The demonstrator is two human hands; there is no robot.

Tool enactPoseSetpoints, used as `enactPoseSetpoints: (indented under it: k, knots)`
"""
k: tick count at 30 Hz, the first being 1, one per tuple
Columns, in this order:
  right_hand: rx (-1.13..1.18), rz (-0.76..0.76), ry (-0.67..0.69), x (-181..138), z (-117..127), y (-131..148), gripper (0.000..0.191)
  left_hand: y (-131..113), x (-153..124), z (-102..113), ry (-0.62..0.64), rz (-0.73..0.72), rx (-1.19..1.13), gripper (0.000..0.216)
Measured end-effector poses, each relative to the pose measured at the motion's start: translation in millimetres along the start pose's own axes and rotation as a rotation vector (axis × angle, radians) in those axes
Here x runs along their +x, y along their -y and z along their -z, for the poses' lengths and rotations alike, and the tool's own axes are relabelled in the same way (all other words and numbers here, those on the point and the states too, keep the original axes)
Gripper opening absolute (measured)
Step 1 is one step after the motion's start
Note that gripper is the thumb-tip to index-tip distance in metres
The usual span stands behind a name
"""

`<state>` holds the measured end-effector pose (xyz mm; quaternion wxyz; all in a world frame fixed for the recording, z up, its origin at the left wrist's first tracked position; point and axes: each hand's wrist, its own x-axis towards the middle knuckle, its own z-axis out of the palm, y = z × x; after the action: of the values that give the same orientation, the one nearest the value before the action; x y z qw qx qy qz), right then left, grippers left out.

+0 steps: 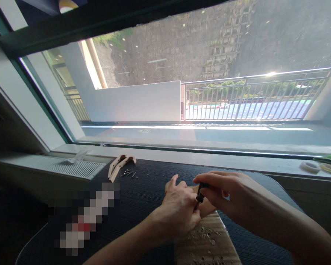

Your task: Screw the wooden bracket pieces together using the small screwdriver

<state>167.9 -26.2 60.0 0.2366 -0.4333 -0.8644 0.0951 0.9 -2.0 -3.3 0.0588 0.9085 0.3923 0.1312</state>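
My right hand (231, 189) grips the black handle of a screwdriver (201, 190), its shaft pointing down and slightly left. My left hand (179, 206) is closed over a light wooden piece (207, 208), pressing it down beside the screwdriver's tip. The tip itself and most of the wood are hidden by my fingers. Under the wood lies a brown corrugated board (206, 243) strewn with small chips. Farther back on the left, two curved wooden pieces (118, 166) with holes rest side by side, and several loose screws (129, 173) lie next to them.
Everything stands on a dark, ribbed tabletop (143, 195) with rounded corners. A blurred-out long item (85, 221) lies at its left. Behind runs a window sill (165, 158), with tape rolls (310, 167) at the right. A vented ledge (79, 167) at left carries clear plastic (78, 156).
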Motion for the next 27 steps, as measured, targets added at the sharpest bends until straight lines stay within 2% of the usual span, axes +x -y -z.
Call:
enactPoseSetpoints:
  k: [10,20,24,27]
  knots:
    - [0.058,-0.02,0.035,3.7,-1.1,4.0,0.023,-1.2,0.4,0.7,-0.002,0.016,0.017,0.02]
    - [0.007,-0.042,0.022,6.0,-0.2,-0.8,0.021,-1.1,0.2,0.9,-0.011,0.013,0.038,0.017]
    - [0.058,-0.032,-0.013,4.1,-2.5,1.8,0.023,-1.3,0.1,2.0,0.002,0.01,-0.001,0.02]
    - [0.107,-0.031,0.009,3.8,-3.4,3.7,0.024,-1.2,-0.4,2.2,-0.004,0.016,-0.037,0.017]
